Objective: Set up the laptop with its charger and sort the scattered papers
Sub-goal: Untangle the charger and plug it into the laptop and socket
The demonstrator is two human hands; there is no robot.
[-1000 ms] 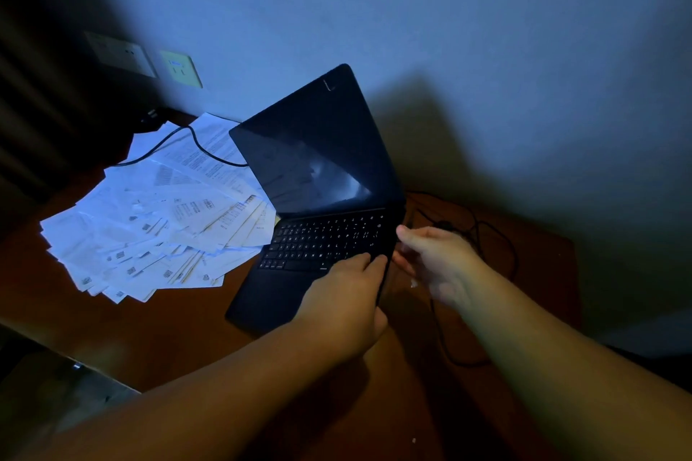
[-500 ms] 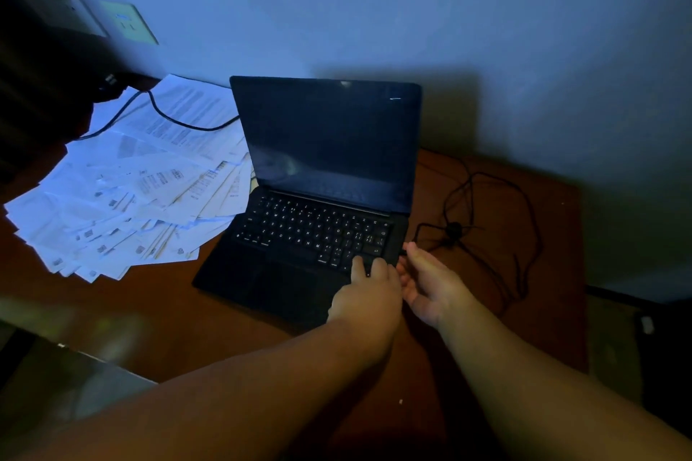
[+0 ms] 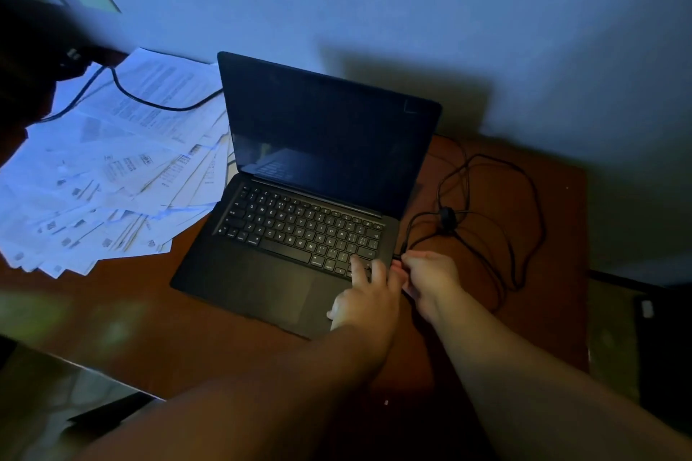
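laptop (image 3: 299, 206) open on tabletop (image 3: 232, 348) | papers (image 3: 112, 176) fanned left of laptop | left hand (image 3: 369, 299) flat on laptop's right edge, fingers straight | right hand (image 3: 430, 279) pinching charger cable (image 3: 486, 221) plug at laptop's right side

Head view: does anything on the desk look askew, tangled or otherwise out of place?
Yes. The papers lie fanned in a loose, overlapping heap left of the laptop, with a black cable running across them. Right of the laptop, the charger cord lies in a tangle of loops on the desk.
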